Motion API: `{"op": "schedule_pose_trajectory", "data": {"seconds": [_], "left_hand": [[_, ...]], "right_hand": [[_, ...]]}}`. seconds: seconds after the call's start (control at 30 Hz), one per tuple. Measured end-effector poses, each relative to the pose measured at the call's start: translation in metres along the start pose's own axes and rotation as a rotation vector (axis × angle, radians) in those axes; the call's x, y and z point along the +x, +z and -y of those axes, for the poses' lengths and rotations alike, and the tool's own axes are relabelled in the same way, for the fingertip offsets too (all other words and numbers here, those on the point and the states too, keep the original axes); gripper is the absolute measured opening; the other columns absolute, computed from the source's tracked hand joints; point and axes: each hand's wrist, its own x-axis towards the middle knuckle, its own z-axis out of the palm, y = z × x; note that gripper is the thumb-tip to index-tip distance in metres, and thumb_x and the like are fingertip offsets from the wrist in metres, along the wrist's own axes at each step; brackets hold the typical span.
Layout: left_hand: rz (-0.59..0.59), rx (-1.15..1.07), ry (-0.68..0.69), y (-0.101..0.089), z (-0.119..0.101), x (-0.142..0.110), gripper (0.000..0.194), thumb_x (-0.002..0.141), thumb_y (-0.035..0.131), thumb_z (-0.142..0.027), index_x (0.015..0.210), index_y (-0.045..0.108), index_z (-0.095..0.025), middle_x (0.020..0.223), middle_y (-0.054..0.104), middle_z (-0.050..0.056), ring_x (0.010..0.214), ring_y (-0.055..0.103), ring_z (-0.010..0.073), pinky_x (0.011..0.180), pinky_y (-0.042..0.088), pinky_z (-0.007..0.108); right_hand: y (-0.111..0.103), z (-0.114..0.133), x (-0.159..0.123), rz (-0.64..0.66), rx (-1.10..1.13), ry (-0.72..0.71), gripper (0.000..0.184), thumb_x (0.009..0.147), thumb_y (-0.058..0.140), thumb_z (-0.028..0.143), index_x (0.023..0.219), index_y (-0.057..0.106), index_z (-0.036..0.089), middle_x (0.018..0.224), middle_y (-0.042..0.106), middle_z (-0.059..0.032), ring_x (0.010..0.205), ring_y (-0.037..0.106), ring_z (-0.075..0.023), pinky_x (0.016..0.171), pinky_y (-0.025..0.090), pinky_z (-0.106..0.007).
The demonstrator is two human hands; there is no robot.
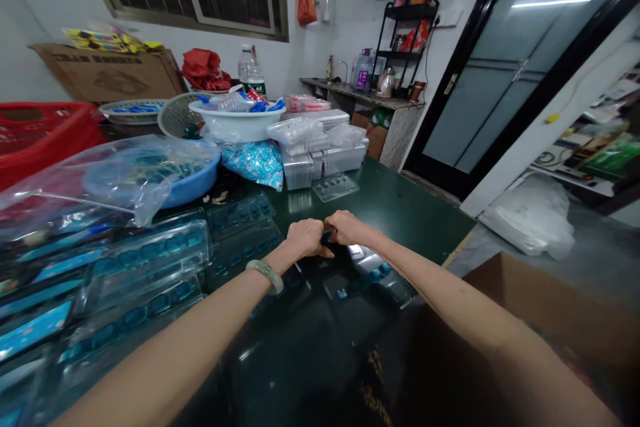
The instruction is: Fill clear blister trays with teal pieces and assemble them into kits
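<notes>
My left hand (306, 239), with a pale bracelet (266, 275) at the wrist, is closed above the green table (395, 197). Right beside it, my right hand (346, 228) is closed too, its fingers pinched. Between them shows a small dark piece (326, 237), mostly hidden by the fingers. Under my right forearm lie clear plastic trays (350, 287) with a few teal pieces (380, 272) in them. Left of my left hand, clear trays (240, 250) hold rows of teal cube-like pieces.
Stacked clear plastic boxes (345, 157) stand at the back, beside a patterned blue bag (255, 163) and a white basin (240, 123). A blue basin (195, 190) under plastic film sits at left. A cardboard box (540, 300) stands right of the table.
</notes>
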Motion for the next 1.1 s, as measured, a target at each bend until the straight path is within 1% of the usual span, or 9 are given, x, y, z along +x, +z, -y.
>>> {"op": "schedule_pose_trajectory", "data": {"seconds": [0.23, 0.37, 0.5, 0.6, 0.77, 0.87, 0.93, 1.0, 1.1], "left_hand": [[-0.005, -0.027, -0.007, 0.002, 0.002, 0.001, 0.034, 0.078, 0.052, -0.042, 0.099, 0.056, -0.015, 0.098, 0.059, 0.007, 0.088, 0.057, 0.0196, 0.075, 0.046, 0.039], [-0.012, -0.083, -0.012, 0.006, 0.004, 0.002, 0.031, 0.079, 0.052, -0.040, 0.098, 0.056, -0.016, 0.099, 0.059, 0.006, 0.090, 0.056, 0.0198, 0.077, 0.045, 0.040], [-0.018, -0.175, -0.036, 0.009, 0.005, 0.002, 0.027, 0.079, 0.053, -0.037, 0.096, 0.057, -0.016, 0.098, 0.059, 0.006, 0.091, 0.055, 0.0202, 0.079, 0.044, 0.041], [-0.021, -0.290, -0.047, 0.004, 0.008, 0.002, 0.025, 0.079, 0.054, -0.035, 0.093, 0.057, -0.015, 0.096, 0.059, 0.006, 0.090, 0.055, 0.0197, 0.078, 0.044, 0.040], [-0.026, -0.634, -0.058, -0.004, 0.025, -0.006, 0.026, 0.079, 0.053, -0.037, 0.086, 0.058, -0.013, 0.085, 0.059, 0.002, 0.076, 0.057, 0.0168, 0.066, 0.047, 0.033], [-0.043, -0.913, -0.103, -0.004, 0.038, -0.019, 0.037, 0.081, 0.045, -0.047, 0.087, 0.057, -0.012, 0.073, 0.057, 0.001, 0.059, 0.053, 0.0117, 0.053, 0.045, 0.027], [-0.051, -1.120, -0.139, -0.002, 0.045, -0.031, 0.049, 0.081, 0.035, -0.056, 0.093, 0.055, -0.013, 0.068, 0.055, 0.001, 0.051, 0.050, 0.0093, 0.046, 0.041, 0.024], [-0.046, -1.321, -0.154, -0.001, 0.049, -0.044, 0.058, 0.078, 0.028, -0.063, 0.094, 0.055, -0.014, 0.069, 0.055, 0.003, 0.051, 0.051, 0.0096, 0.043, 0.039, 0.022], [-0.013, -1.571, -0.141, -0.001, 0.048, -0.064, 0.060, 0.075, 0.029, -0.066, 0.092, 0.058, -0.016, 0.080, 0.059, 0.006, 0.061, 0.056, 0.0120, 0.046, 0.042, 0.022]], "right_hand": [[-0.002, 0.006, -0.004, -0.022, -0.035, 0.004, 0.016, 0.076, 0.054, 0.028, 0.078, 0.063, 0.015, 0.082, 0.062, -0.0089, 0.091, 0.047, -0.0217, 0.076, 0.030, -0.030], [0.002, 0.019, 0.004, -0.006, -0.068, 0.113, 0.017, 0.078, 0.053, 0.026, 0.083, 0.061, 0.011, 0.086, 0.060, -0.0099, 0.092, 0.049, -0.0222, 0.077, 0.034, -0.033], [0.004, 0.032, 0.008, 0.031, -0.094, 0.232, 0.025, 0.083, 0.051, 0.035, 0.091, 0.057, 0.012, 0.095, 0.057, -0.0062, 0.091, 0.052, -0.0183, 0.082, 0.039, -0.038], [0.001, 0.036, 0.007, 0.035, -0.094, 0.267, 0.025, 0.084, 0.051, 0.036, 0.091, 0.057, 0.013, 0.097, 0.057, -0.0058, 0.092, 0.053, -0.0180, 0.082, 0.040, -0.038], [0.001, 0.031, 0.001, -0.056, -0.057, 0.267, 0.023, 0.085, 0.048, 0.033, 0.087, 0.058, 0.013, 0.093, 0.057, -0.0053, 0.094, 0.051, -0.0190, 0.082, 0.038, -0.038], [0.000, 0.028, -0.003, -0.144, -0.008, 0.260, 0.018, 0.083, 0.048, 0.026, 0.088, 0.060, 0.013, 0.086, 0.060, -0.0088, 0.092, 0.050, -0.0226, 0.076, 0.038, -0.035], [-0.004, 0.030, -0.007, -0.223, 0.035, 0.257, 0.020, 0.082, 0.047, 0.022, 0.096, 0.059, 0.014, 0.089, 0.060, -0.0115, 0.091, 0.049, -0.0237, 0.075, 0.036, -0.034], [-0.010, 0.038, -0.014, -0.314, 0.082, 0.250, 0.026, 0.085, 0.041, 0.020, 0.107, 0.054, 0.015, 0.097, 0.058, -0.0119, 0.093, 0.048, -0.0223, 0.076, 0.035, -0.032], [-0.021, 0.062, -0.029, -0.420, 0.149, 0.203, 0.029, 0.090, 0.033, 0.025, 0.112, 0.050, 0.018, 0.100, 0.056, -0.0083, 0.094, 0.047, -0.0176, 0.079, 0.034, -0.027]]}}
